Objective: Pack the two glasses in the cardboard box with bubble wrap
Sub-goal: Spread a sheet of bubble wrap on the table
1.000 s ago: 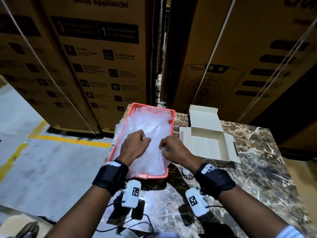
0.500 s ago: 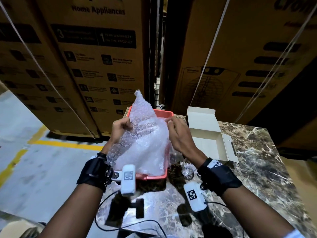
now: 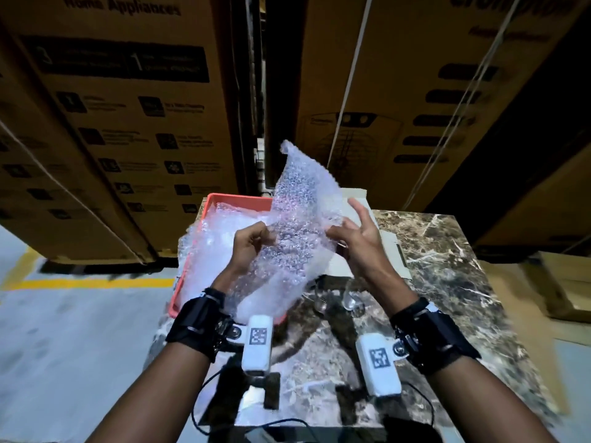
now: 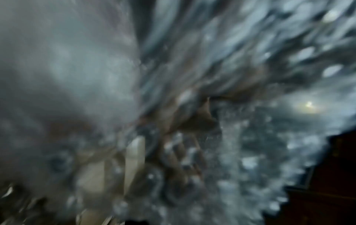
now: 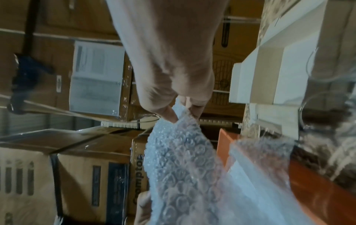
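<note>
My left wrist view is almost filled by blurred bubble wrap (image 4: 269, 137) pressed close to the lens. Through it I make out fingers (image 4: 192, 118) and pale cardboard (image 4: 133, 164), too smeared to place.

Bubble wrap sheet (image 3: 297, 225) held up between left hand (image 3: 248, 246) and right hand (image 3: 358, 241), screening white box (image 3: 388, 247) and far half of red tray (image 3: 238, 199). Two glasses (image 3: 339, 302) on table (image 3: 463, 282) just below sheet, between wrists; low reach there blocked. Tray full of more wrap, takes table's left part. Right part of table bare marble, open for hand. Tall cartons (image 3: 128, 123) wall off far side behind table.
</note>
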